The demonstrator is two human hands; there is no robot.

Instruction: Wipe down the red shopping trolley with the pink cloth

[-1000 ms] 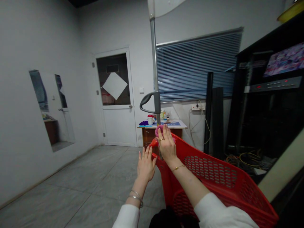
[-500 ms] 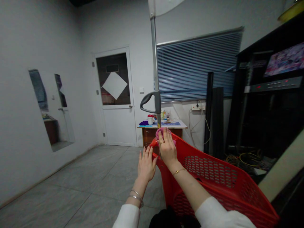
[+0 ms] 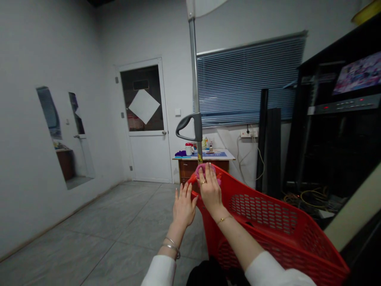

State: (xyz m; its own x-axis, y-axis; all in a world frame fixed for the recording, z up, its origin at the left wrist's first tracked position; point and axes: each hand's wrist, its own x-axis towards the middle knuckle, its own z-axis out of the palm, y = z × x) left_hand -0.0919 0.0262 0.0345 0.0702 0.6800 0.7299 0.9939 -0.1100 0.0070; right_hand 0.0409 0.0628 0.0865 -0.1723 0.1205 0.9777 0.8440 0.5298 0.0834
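A red plastic shopping cart (image 3: 262,206) with slotted sides slopes across the lower right. At its corner, the pink cloth (image 3: 200,170) lies bunched under my right hand (image 3: 210,190), whose fingers press it against the rim at the foot of a metal pole (image 3: 195,79). My left hand (image 3: 183,204) rests against the cart's left corner with fingers stretched out, holding nothing. A grey loop handle (image 3: 188,128) is fixed to the pole above both hands. Part of the cloth and the rim beneath it are hidden by my right fingers.
A small desk (image 3: 228,155) with bottles and a purple cloth (image 3: 180,153) stands behind the pole. On the right are a black rack (image 3: 315,147) with a lit screen and loose cables (image 3: 312,196) on the floor. A white door (image 3: 149,159) and wall mirror (image 3: 77,159) are leftward.
My right hand and the pink cloth have shifted slightly down at the corner, and more of the yellow mark on the pole shows. My left hand has stayed almost in place.
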